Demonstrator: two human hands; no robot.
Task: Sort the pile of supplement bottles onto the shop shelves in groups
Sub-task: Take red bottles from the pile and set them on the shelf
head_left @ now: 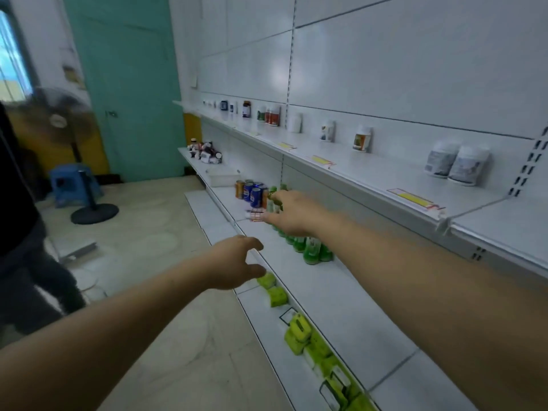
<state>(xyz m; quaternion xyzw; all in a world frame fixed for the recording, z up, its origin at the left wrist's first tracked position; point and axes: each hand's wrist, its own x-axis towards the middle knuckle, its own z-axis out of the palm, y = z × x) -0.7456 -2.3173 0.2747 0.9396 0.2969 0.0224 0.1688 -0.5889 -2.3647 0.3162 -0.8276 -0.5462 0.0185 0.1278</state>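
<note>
Several bottles [362, 139] already stand in small groups along the upper shelf [370, 173], yet the pile of supplement bottles [206, 152] lies unsorted at the far end of the middle shelf [335, 292], so I judge the sorting well short of done. The left hand [237, 262] hangs loosely curled and empty. The right hand [292, 215] reaches over the cans [252, 192] and green bottles [311, 250], and blur hides whether it pinches anything.
</note>
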